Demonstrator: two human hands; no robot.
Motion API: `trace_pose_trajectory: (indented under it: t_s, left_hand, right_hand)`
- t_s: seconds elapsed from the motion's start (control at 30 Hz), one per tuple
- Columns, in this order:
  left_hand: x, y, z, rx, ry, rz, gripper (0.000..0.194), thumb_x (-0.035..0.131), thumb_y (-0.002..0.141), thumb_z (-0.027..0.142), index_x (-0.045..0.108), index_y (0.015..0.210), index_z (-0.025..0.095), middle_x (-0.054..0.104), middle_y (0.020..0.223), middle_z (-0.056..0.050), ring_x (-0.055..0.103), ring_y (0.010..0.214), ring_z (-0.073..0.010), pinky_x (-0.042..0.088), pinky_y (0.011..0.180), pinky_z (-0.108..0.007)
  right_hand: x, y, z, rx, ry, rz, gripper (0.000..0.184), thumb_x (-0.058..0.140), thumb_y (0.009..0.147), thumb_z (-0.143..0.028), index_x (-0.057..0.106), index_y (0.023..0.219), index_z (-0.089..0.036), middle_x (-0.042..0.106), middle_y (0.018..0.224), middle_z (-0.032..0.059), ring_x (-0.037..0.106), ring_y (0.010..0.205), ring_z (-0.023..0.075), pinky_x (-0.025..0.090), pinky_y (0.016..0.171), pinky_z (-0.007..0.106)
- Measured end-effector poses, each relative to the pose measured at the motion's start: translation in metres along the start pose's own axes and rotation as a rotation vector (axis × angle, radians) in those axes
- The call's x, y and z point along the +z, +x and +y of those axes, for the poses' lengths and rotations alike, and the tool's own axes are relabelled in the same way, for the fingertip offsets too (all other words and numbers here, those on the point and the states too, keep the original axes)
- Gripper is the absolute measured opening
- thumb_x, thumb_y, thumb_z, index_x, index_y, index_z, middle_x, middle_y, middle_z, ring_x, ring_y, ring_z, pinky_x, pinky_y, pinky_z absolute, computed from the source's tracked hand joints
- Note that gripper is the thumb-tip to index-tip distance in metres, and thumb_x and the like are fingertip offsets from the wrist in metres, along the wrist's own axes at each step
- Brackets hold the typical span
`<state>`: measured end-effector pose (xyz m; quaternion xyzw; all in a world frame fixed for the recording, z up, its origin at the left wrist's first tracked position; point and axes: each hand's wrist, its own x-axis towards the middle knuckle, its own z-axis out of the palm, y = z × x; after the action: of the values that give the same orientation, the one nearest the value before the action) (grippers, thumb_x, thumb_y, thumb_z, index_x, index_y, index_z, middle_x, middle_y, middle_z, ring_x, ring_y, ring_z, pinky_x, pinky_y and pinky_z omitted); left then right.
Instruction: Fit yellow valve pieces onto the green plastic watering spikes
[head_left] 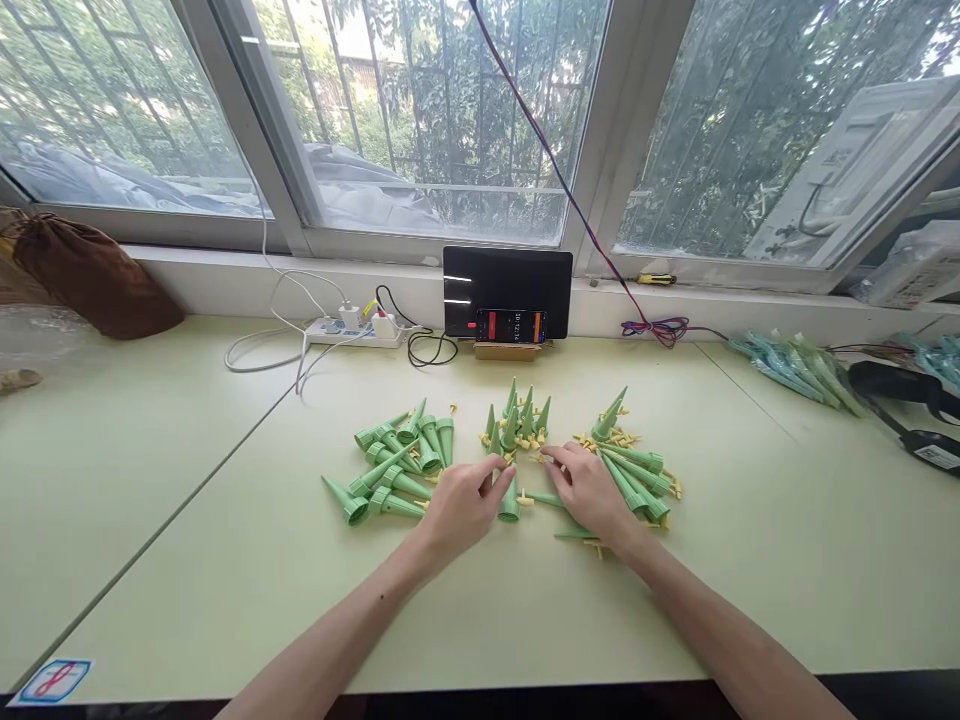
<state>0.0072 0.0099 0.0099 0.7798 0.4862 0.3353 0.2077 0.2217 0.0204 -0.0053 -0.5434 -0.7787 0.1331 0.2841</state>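
Note:
My left hand [466,498] is closed, with thumb and index finger on a green plastic watering spike [509,500] whose wide open end faces me. My right hand [589,487] is pinched beside it, a small yellow valve [537,458] at its fingertips. Just beyond both hands, several green spikes [527,420] stand upright with yellow valves at their bases. To the left lies a pile of green spikes [394,455]. More spikes [637,480] lie by my right hand, partly hidden by it, and a heap of yellow valves [611,437] surrounds another upright spike.
A phone [512,326] showing a timer leans on a dark tablet [507,275] at the back. A power strip [356,332] with cables stands left of it. Bagged bluish-green pieces [795,368] and a black strapped item [911,400] lie right. A brown bag [94,275] sits far left.

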Motion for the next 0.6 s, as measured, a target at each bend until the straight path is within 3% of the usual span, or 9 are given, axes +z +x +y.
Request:
trace_pose_trajectory:
  t_s: [0.23, 0.6]
  left_hand:
    - [-0.0016, 0.0035, -0.0054, -0.019, -0.079, 0.062, 0.038, 0.047, 0.099, 0.04, 0.053, 0.068, 0.018, 0.028, 0.052, 0.008, 0.025, 0.049, -0.0094, 0.026, 0.052, -0.023]
    - [0.002, -0.0003, -0.0007, -0.008, -0.053, 0.024, 0.032, 0.048, 0.099, 0.034, 0.057, 0.072, 0.019, 0.039, 0.052, 0.007, 0.034, 0.048, -0.0098, 0.028, 0.054, -0.023]
  right_hand:
    - [0.0008, -0.0003, 0.0023, -0.028, 0.001, -0.035, 0.021, 0.053, 0.097, -0.016, 0.073, 0.1, -0.021, 0.063, 0.087, 0.0048, 0.059, 0.07, 0.0171, 0.045, 0.065, 0.028]
    - [-0.0007, -0.0012, -0.0038, 0.014, -0.005, -0.08, 0.016, 0.045, 0.098, -0.013, 0.055, 0.086, -0.019, 0.06, 0.089, 0.0061, 0.058, 0.075, 0.0201, 0.046, 0.068, 0.032]
